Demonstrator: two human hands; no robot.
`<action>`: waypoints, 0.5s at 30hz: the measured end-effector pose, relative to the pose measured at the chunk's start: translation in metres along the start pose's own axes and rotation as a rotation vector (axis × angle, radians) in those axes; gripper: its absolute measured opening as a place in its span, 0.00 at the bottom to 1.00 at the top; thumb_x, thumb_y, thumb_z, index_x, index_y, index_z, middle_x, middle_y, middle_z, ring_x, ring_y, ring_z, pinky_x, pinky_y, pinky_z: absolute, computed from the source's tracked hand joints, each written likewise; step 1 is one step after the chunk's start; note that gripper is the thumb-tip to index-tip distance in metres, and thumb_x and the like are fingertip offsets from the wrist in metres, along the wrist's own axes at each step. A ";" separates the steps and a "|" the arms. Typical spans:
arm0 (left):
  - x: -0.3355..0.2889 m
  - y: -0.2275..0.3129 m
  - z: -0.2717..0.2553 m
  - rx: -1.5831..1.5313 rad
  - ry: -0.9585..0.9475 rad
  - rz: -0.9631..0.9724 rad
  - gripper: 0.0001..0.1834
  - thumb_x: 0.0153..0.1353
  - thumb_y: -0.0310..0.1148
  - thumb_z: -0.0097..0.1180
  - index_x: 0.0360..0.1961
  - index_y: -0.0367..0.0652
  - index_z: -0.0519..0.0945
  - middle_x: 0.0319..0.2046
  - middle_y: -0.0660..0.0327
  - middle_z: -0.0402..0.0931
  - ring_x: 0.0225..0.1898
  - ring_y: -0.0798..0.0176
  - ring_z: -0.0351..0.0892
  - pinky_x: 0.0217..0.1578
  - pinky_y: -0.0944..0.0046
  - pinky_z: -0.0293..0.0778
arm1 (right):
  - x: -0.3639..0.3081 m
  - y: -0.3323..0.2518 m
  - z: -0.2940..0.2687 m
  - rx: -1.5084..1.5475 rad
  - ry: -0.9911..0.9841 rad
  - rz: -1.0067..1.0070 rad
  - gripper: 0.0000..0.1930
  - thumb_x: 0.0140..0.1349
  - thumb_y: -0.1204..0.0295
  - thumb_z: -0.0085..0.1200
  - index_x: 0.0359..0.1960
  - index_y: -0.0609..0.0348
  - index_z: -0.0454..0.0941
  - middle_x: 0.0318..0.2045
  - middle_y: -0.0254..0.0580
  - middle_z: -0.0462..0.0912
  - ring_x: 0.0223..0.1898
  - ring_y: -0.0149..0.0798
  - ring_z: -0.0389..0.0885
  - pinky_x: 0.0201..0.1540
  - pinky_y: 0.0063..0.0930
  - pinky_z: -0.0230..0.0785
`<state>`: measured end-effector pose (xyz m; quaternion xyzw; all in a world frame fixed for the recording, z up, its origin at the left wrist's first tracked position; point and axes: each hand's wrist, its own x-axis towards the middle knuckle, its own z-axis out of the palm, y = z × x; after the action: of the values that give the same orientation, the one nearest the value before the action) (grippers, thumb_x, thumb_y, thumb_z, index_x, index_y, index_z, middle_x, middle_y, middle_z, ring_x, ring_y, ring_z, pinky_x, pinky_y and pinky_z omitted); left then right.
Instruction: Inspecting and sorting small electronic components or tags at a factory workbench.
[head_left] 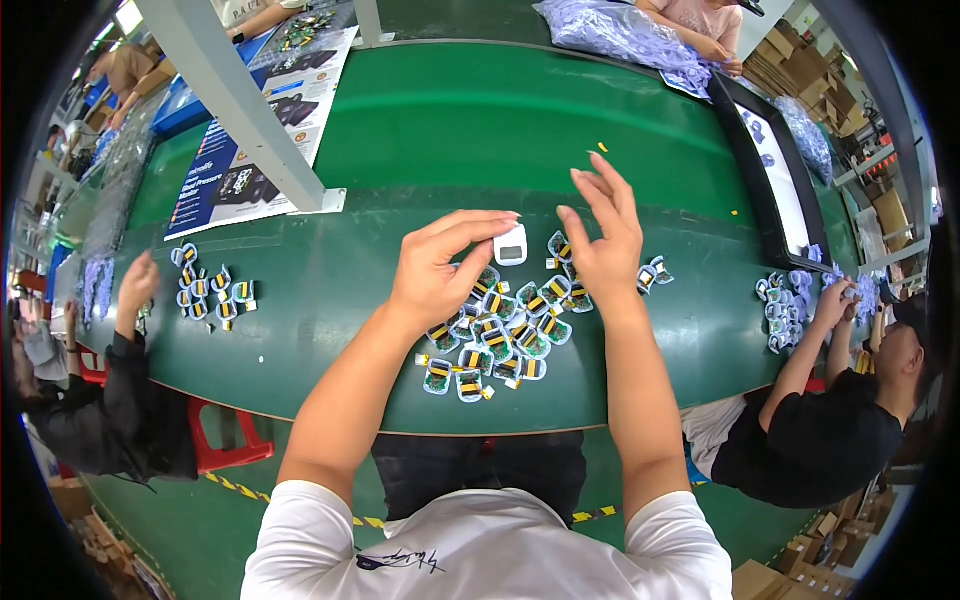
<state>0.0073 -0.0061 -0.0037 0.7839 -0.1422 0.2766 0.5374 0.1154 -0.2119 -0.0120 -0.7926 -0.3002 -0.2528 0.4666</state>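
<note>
Between the thumb and fingers of my left hand (440,262) is a small white device with a grey display window (511,246), held upright above the table. To its right my right hand (604,240) is raised, fingers apart, with nothing in it. Below and between my hands lies a pile of small open device halves (495,338), white shells with green circuit boards and black-and-yellow parts. A few more of these (560,247) lie by my right wrist, partly hidden by the hand, and a small group (655,273) sits just right of it.
The green table (450,120) has a belt-like strip along its far side. A metal post (240,110) stands on a printed sheet (260,140) at the left. Similar device halves (215,290) lie left. Co-workers sit on both sides; a black tray (765,165) is far right.
</note>
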 end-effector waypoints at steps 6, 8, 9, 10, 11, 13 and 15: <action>0.001 -0.002 0.000 -0.014 0.001 0.013 0.16 0.62 0.14 0.60 0.50 0.36 0.88 0.51 0.50 0.88 0.54 0.54 0.88 0.56 0.59 0.82 | -0.008 -0.007 0.003 0.096 -0.164 -0.067 0.15 0.61 0.82 0.66 0.51 0.64 0.87 0.60 0.48 0.83 0.54 0.46 0.87 0.58 0.36 0.79; 0.000 -0.002 -0.001 -0.013 0.002 0.017 0.16 0.62 0.14 0.60 0.50 0.36 0.88 0.51 0.50 0.88 0.54 0.54 0.88 0.56 0.59 0.82 | -0.007 -0.011 0.005 0.115 -0.157 -0.064 0.12 0.61 0.82 0.66 0.47 0.65 0.88 0.56 0.48 0.86 0.52 0.45 0.88 0.56 0.35 0.80; 0.000 -0.002 -0.001 -0.012 0.001 0.016 0.17 0.62 0.14 0.60 0.50 0.36 0.88 0.51 0.50 0.88 0.54 0.54 0.88 0.56 0.59 0.82 | -0.008 -0.010 0.005 0.100 -0.161 -0.075 0.12 0.61 0.82 0.66 0.47 0.64 0.88 0.55 0.48 0.86 0.52 0.45 0.88 0.55 0.35 0.80; 0.000 -0.003 -0.001 -0.012 0.000 0.014 0.17 0.62 0.14 0.60 0.51 0.36 0.88 0.51 0.50 0.88 0.54 0.54 0.88 0.56 0.59 0.82 | -0.008 -0.010 0.004 0.085 -0.165 -0.086 0.12 0.61 0.82 0.66 0.47 0.64 0.88 0.54 0.48 0.87 0.52 0.45 0.88 0.55 0.34 0.80; 0.000 -0.002 -0.001 -0.012 0.001 0.013 0.17 0.62 0.14 0.60 0.51 0.36 0.88 0.51 0.50 0.88 0.54 0.54 0.88 0.56 0.59 0.82 | -0.008 -0.011 0.004 0.084 -0.166 -0.086 0.12 0.61 0.82 0.66 0.47 0.64 0.88 0.54 0.48 0.87 0.52 0.45 0.88 0.55 0.34 0.80; 0.000 0.000 -0.002 -0.015 -0.009 0.005 0.17 0.62 0.14 0.61 0.51 0.36 0.88 0.51 0.50 0.88 0.54 0.54 0.88 0.56 0.59 0.82 | -0.008 -0.013 0.004 0.081 -0.153 -0.077 0.12 0.60 0.83 0.65 0.47 0.64 0.88 0.52 0.47 0.88 0.51 0.45 0.88 0.54 0.33 0.80; -0.001 -0.002 -0.001 -0.009 -0.011 0.008 0.17 0.62 0.14 0.60 0.51 0.36 0.88 0.51 0.50 0.88 0.54 0.54 0.88 0.56 0.59 0.82 | -0.009 -0.014 0.004 0.092 -0.156 -0.088 0.12 0.60 0.83 0.65 0.47 0.64 0.88 0.52 0.47 0.88 0.51 0.45 0.88 0.55 0.33 0.79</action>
<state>0.0078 -0.0047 -0.0057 0.7823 -0.1498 0.2739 0.5391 0.0996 -0.2048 -0.0121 -0.7738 -0.3813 -0.1966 0.4661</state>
